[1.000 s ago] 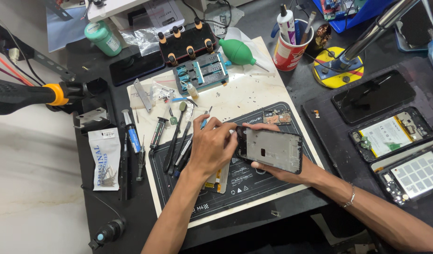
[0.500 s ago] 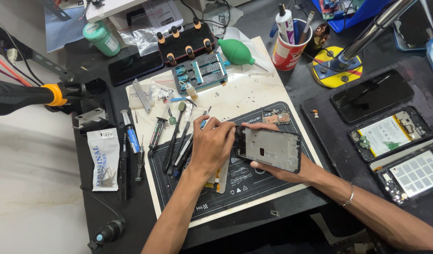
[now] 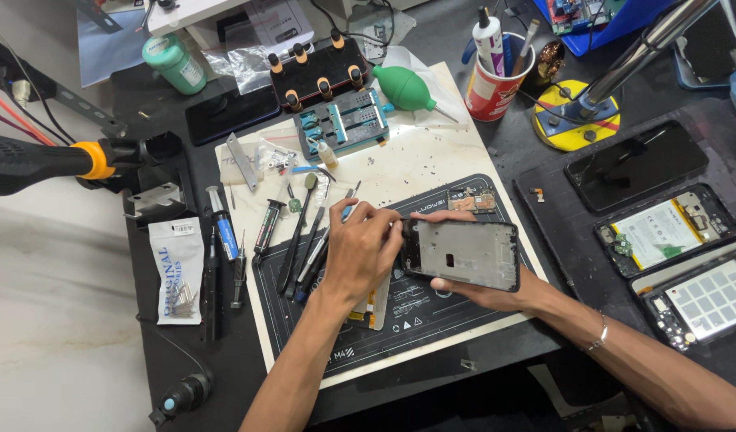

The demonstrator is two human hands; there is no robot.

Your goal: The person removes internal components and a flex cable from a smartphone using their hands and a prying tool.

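Phone frame [image 3: 468,254] in right hand [image 3: 496,290]

Near the middle of the frame the right hand [image 3: 496,294] cradles a dark phone frame [image 3: 464,254] from below, its grey inner plate facing up. The left hand [image 3: 360,252] meets the frame's left edge, fingers [image 3: 384,232] pinched there — whatever they grip is too small to tell. Both hover over a dark work mat [image 3: 420,308] on the bench [image 3: 544,184]. Just left of the hands lies a row of slim tools [image 3: 300,244]. Higher up sit a green air blower [image 3: 404,86] and a red cup [image 3: 496,84] of pens — to the right, two opened phones [image 3: 672,232] lie on a black pad.
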